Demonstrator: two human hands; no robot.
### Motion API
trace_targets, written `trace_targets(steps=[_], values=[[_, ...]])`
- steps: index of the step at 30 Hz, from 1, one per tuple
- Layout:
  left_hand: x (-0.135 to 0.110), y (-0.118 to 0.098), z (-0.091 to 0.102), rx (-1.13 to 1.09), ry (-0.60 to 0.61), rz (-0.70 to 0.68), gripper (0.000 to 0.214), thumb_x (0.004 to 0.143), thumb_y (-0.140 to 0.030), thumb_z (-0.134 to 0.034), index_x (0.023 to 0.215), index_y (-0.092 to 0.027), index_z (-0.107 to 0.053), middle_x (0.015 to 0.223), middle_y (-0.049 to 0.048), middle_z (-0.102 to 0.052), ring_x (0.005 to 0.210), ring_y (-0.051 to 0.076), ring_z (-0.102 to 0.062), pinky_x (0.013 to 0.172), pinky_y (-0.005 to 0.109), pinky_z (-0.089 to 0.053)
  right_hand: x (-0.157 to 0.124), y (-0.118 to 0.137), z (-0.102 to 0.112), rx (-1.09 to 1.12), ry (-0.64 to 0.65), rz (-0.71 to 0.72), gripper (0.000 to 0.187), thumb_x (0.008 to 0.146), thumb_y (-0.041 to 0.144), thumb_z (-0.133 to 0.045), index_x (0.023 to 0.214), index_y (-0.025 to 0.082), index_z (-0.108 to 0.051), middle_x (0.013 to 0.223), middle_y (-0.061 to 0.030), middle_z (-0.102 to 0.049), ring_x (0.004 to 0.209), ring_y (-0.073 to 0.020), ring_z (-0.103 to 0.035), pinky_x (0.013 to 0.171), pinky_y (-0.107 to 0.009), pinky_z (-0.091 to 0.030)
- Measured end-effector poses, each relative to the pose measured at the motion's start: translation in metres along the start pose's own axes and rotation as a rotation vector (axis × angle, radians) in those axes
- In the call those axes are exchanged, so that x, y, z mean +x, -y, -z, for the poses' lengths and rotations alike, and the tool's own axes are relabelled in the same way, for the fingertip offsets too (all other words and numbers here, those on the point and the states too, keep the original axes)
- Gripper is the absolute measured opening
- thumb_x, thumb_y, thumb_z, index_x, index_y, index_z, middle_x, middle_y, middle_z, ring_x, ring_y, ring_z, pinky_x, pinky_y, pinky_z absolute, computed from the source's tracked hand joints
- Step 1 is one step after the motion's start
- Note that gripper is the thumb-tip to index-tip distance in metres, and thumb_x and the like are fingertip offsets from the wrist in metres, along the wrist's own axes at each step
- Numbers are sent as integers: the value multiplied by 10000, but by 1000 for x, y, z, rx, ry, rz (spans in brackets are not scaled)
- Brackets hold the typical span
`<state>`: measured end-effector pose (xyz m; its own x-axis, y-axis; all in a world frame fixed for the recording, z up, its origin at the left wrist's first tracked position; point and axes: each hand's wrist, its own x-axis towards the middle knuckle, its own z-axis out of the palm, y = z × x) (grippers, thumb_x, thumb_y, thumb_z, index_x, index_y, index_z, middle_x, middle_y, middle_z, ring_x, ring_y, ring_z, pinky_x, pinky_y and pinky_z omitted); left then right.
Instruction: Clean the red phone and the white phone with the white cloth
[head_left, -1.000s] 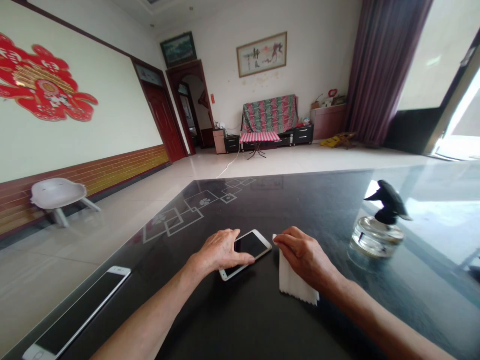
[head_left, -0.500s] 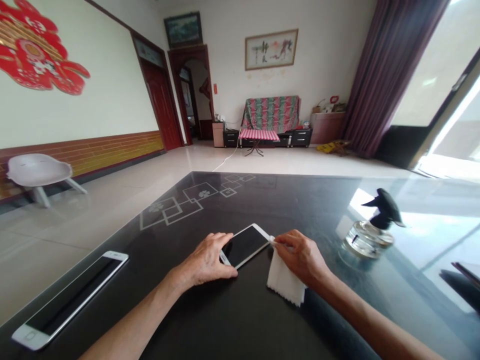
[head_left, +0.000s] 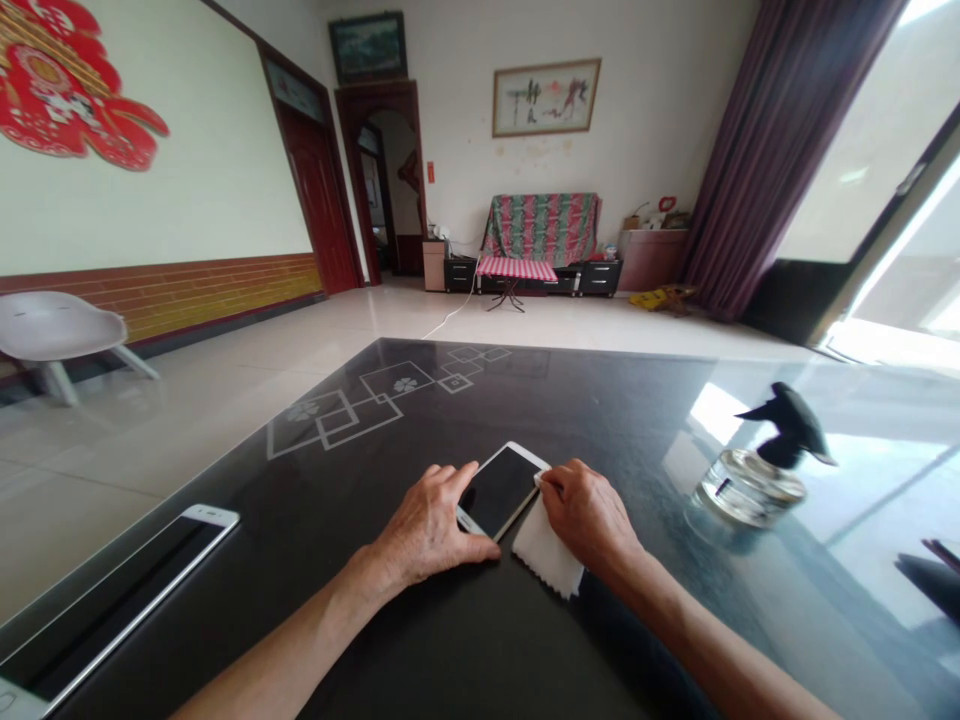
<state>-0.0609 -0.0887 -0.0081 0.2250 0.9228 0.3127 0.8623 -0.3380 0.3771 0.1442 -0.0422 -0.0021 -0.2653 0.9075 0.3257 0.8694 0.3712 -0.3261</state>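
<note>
A white smartphone [head_left: 501, 492] with a dark screen lies tilted at an angle in front of me. My left hand [head_left: 433, 525] grips its near left end between thumb and fingers. A white cloth with a zigzag edge [head_left: 551, 555] is pinched in my right hand [head_left: 589, 505], whose fingertips press a fold of it against the phone's right edge near the far corner. The rest of the cloth hangs down onto the table below that hand. The right fingertips and part of the phone's corner are partly hidden.
A second, larger-looking white phone [head_left: 124, 600] lies on the glossy black table [head_left: 600, 400] at the left. To the right stands a clear spray bottle [head_left: 754, 485] with a black trigger head. Dark objects [head_left: 930, 575] lie at the right edge. A white chair [head_left: 64, 330] stands beyond the table.
My right hand has shifted slightly left along the phone's edge with the cloth. The camera view has turned a little, so the second phone sits further left and the bottle further right.
</note>
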Motion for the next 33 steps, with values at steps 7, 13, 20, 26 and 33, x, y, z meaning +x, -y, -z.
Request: trace_targets(steps=[7, 13, 20, 26, 33], values=[[-1, -1, 0, 15, -2, 16, 929, 521, -528, -786, 1287, -98, -486, 1021, 114, -612, 933, 278, -539, 831, 383, -470, -14, 18, 3, 39, 82, 29, 241, 875, 222, -469, 749, 183, -670, 787, -42, -617, 701, -143, -594, 634, -238, -370], [0, -3, 1, 16, 10, 35, 928, 504, -475, -803, 1292, -102, -483, 1054, 119, -611, 961, 285, -539, 843, 379, -469, -25, 27, 4, 61, 128, 120, 245, 869, 211, -454, 696, 176, -624, 773, -45, -595, 708, -142, -577, 618, -231, -364], [0, -1, 1, -13, 15, 31, 908, 510, -464, -796, 1286, -111, -483, 1097, 125, -604, 986, 294, -536, 846, 392, -468, -28, 27, 7, 243, 201, 265, 215, 807, 162, -499, 692, 197, -677, 724, -22, -611, 669, -126, -570, 615, -219, -380], [0, -2, 3, -44, 30, 24, 943, 522, -519, -780, 1312, -115, -463, 1072, 122, -612, 1003, 307, -528, 850, 407, -456, -2, -4, 12, 242, -31, 158, 235, 848, 266, -496, 829, 202, -722, 768, -35, -622, 684, -145, -586, 654, -246, -416], [0, 0, 2, -45, 28, -4, 955, 511, -535, -792, 1312, -136, -460, 1051, 113, -603, 960, 280, -527, 839, 380, -457, 2, -9, 12, 36, 116, 304, 282, 893, 219, -418, 840, 211, -695, 781, -36, -558, 714, -144, -565, 643, -242, -398]])
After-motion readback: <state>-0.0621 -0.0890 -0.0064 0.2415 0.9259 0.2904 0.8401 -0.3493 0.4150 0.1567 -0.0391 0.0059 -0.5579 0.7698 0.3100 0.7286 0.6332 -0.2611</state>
